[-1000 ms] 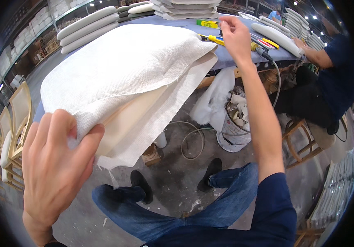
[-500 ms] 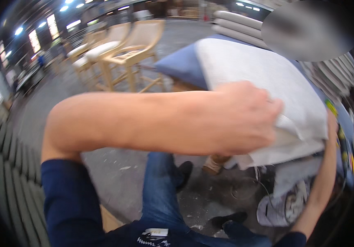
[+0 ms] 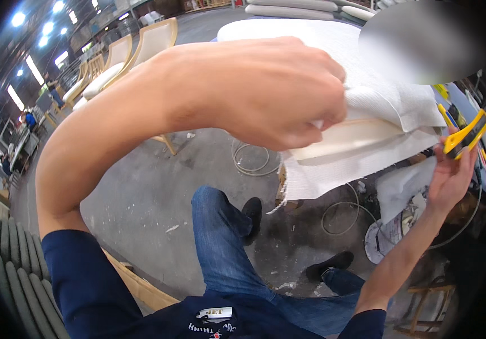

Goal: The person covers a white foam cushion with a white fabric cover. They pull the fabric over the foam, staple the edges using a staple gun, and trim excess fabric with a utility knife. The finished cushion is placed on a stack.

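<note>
My left hand [image 3: 288, 93] is closed in a fist over the near left part of a white fabric cover [image 3: 288, 31]. Its fingers grip a raised fold of the fabric, though the fingertips are mostly hidden. Under the lifted flap a cream-coloured padded edge [image 3: 361, 134] shows. A lower strip of the white fabric [image 3: 339, 172], frayed along its edge, hangs over the front. At the right my right hand [image 3: 452, 175] holds up a yellow-and-black hand tool [image 3: 469, 134], shaped like a utility knife, just past the cushion's right corner.
Light wooden chairs [image 3: 152, 48] stand at the back left. Stacked grey cushions [image 3: 291, 8] lie beyond the work surface, green padded pieces [image 3: 14, 282] at lower left. A thin hose [image 3: 339, 209] loops on the floor near a white bucket [image 3: 387, 237]. A wooden stool [image 3: 426, 308] stands lower right.
My left hand has moved up and left in view, and more padding shows under the fabric. My right hand has come away from the cushion's corner and now visibly holds the yellow-and-black tool.
</note>
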The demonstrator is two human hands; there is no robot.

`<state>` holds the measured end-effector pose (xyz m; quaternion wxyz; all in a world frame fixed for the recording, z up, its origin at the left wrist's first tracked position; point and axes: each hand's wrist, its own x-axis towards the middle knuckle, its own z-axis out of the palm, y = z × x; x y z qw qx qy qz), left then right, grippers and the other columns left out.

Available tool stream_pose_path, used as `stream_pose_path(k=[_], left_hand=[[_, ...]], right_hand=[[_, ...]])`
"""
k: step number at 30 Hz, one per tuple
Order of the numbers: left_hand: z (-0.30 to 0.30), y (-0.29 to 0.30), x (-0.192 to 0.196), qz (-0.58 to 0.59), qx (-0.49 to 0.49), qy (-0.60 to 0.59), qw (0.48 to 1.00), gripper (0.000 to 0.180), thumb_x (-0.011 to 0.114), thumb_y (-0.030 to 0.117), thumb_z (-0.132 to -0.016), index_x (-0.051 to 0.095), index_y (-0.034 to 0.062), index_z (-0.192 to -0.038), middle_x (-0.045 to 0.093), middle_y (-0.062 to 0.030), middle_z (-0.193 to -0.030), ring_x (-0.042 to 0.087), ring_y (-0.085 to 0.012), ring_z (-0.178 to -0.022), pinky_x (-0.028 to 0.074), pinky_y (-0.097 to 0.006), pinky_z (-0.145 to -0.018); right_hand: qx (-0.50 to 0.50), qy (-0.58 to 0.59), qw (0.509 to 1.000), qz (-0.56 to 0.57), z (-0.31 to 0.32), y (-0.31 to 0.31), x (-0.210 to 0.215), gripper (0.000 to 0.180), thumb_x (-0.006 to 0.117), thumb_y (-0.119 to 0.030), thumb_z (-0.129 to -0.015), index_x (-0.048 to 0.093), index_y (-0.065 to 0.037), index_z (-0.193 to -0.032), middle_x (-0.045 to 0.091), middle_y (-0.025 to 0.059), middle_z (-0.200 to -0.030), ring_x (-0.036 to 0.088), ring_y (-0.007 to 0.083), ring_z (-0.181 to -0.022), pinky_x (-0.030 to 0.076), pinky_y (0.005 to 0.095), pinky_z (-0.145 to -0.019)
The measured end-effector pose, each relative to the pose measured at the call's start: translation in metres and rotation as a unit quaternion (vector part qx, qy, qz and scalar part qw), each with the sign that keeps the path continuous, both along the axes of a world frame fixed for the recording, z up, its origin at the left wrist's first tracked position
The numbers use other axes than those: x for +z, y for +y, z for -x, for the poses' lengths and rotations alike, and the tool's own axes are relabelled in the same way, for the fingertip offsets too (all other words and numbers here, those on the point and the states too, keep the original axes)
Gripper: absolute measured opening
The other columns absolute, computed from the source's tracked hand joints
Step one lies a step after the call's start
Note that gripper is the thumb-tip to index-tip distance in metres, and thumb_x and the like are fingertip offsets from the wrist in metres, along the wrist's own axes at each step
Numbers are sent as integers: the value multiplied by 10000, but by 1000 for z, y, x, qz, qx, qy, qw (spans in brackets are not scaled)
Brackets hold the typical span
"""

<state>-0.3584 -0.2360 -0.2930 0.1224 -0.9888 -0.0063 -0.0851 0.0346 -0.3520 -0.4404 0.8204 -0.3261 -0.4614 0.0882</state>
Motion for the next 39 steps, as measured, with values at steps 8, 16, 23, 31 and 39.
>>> stream_pose_path(k=[8, 16, 23, 31, 39], left_hand=[[-13, 3, 12, 73, 32, 32, 996, 196, 655, 142, -799, 758, -7, -874, 716, -208, -799, 714, -378, -858, 547, -451, -779], [-12, 8, 10, 133, 37, 63, 988, 148, 719, 140, -885, 716, 6, -821, 487, -72, -714, 512, -217, -702, 395, -361, -636], [-13, 14, 6, 131, 13, 49, 990, 190, 722, 159, -911, 700, -5, -818, 508, -79, -718, 508, -221, -689, 391, -370, -641], [-13, 14, 7, 149, 20, 58, 987, 177, 726, 155, -905, 698, 0, -824, 490, -74, -701, 501, -225, -688, 384, -378, -643], [-14, 15, 6, 150, 29, 65, 986, 178, 731, 161, -903, 705, 11, -811, 476, -62, -686, 478, -212, -676, 376, -374, -648]], right_hand=[[207, 40, 973, -90, 165, -25, -41, 767, 537, -150, -997, 152, -52, -1654, 619, 179, -975, 654, 249, -771, 593, 383, -689], [218, 63, 973, 34, 254, -22, -101, 842, 583, -103, -963, 76, 75, -1611, 647, 147, -888, 641, 195, -688, 566, 333, -668], [160, -105, 980, 64, 268, -11, -108, 556, 644, 9, -966, 423, 136, -1460, 734, 185, -966, 744, 208, -798, 592, 288, -745], [174, 31, 983, 56, 259, -19, -123, 410, 759, -289, -988, 593, 70, -1093, 670, 69, -780, 701, 126, -698, 544, 234, -645], [239, 102, 962, 84, 278, -18, -99, 384, 628, -117, -1038, 500, 84, -1340, 732, 177, -995, 703, 154, -813, 596, 305, -740]])
